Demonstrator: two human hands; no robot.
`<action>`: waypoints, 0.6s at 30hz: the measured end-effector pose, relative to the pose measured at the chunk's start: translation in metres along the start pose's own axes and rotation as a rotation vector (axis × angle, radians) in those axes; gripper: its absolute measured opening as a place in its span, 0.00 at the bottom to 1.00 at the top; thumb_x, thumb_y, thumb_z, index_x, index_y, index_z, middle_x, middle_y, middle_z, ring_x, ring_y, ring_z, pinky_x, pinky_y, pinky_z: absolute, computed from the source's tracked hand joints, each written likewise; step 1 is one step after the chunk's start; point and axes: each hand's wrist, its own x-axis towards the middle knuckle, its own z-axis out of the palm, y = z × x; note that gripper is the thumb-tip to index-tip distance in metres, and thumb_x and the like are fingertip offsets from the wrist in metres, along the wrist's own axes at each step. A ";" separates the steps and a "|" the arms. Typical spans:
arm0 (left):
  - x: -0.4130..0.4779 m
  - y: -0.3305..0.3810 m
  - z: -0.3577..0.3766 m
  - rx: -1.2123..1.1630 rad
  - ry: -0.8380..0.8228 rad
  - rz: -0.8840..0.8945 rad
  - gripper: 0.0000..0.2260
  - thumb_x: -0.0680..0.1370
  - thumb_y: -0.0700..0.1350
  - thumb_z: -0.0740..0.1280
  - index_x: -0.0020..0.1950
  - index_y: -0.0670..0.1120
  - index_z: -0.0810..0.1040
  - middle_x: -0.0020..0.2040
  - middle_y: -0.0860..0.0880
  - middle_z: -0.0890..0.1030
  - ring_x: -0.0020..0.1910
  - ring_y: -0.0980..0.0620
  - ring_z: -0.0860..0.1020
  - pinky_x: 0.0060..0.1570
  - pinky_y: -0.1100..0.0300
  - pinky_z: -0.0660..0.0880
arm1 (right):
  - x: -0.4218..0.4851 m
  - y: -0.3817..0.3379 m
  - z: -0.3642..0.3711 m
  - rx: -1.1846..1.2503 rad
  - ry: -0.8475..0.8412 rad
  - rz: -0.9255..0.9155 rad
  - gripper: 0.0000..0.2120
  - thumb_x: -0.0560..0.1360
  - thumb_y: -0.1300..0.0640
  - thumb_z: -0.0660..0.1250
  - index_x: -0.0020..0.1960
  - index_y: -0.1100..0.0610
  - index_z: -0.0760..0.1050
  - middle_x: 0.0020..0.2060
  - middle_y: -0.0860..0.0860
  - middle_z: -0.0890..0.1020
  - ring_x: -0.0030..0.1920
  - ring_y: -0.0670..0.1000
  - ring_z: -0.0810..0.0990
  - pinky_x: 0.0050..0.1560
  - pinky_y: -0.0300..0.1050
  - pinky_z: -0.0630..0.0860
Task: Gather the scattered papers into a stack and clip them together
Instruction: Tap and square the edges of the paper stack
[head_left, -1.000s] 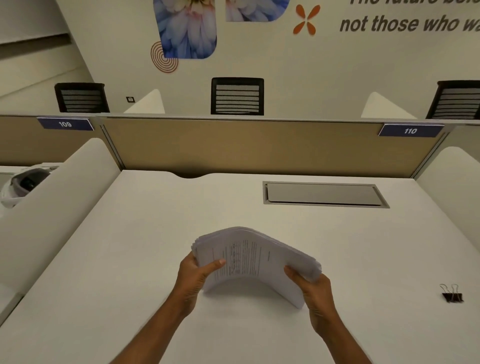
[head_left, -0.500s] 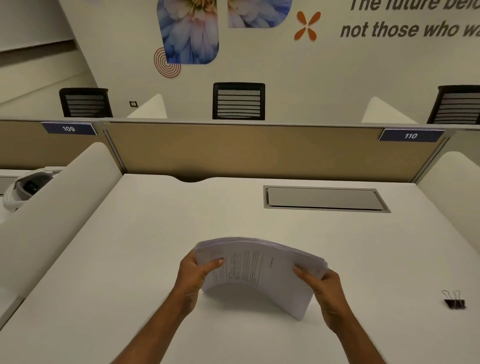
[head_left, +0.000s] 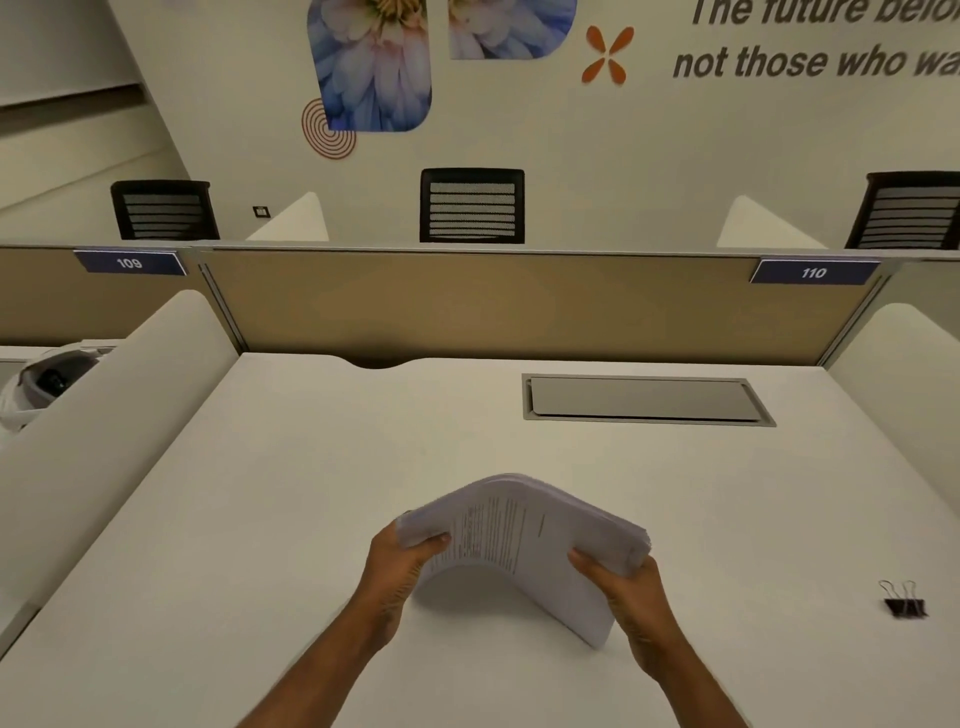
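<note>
A thick stack of printed white papers (head_left: 519, 535) arches upward over the white desk (head_left: 291, 467), its near right corner touching the surface. My left hand (head_left: 400, 566) grips the stack's left edge, thumb on top. My right hand (head_left: 623, 587) grips its right edge, thumb on top as well. A black binder clip (head_left: 905, 603) with silver handles lies on the desk far to the right, apart from both hands.
A grey cable hatch (head_left: 644, 399) is set into the desk behind the stack. A tan partition (head_left: 519, 306) closes the back, and white curved dividers (head_left: 104, 426) flank both sides. Black chairs (head_left: 471, 205) stand beyond the partition.
The stack now bows higher between my hands, which have pressed slightly closer together. The binder clip has not moved.
</note>
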 end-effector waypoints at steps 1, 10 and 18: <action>-0.001 -0.001 0.003 -0.003 0.005 -0.004 0.13 0.76 0.38 0.74 0.54 0.54 0.80 0.51 0.51 0.85 0.53 0.51 0.80 0.48 0.57 0.76 | 0.000 0.001 0.002 -0.001 0.016 0.003 0.19 0.70 0.59 0.79 0.59 0.51 0.82 0.49 0.48 0.89 0.55 0.54 0.85 0.52 0.49 0.81; -0.002 -0.002 0.005 -0.032 0.046 0.004 0.13 0.76 0.38 0.74 0.57 0.52 0.80 0.52 0.49 0.85 0.54 0.47 0.80 0.46 0.57 0.76 | -0.005 0.000 0.003 0.012 0.110 -0.039 0.15 0.71 0.61 0.78 0.55 0.49 0.82 0.46 0.45 0.89 0.51 0.49 0.85 0.50 0.46 0.80; 0.008 -0.001 0.010 -0.022 0.030 -0.064 0.10 0.78 0.39 0.71 0.57 0.51 0.81 0.54 0.46 0.85 0.56 0.41 0.78 0.54 0.46 0.76 | -0.001 0.000 0.003 0.035 0.151 -0.029 0.11 0.73 0.61 0.76 0.54 0.52 0.83 0.43 0.47 0.88 0.48 0.52 0.84 0.42 0.44 0.79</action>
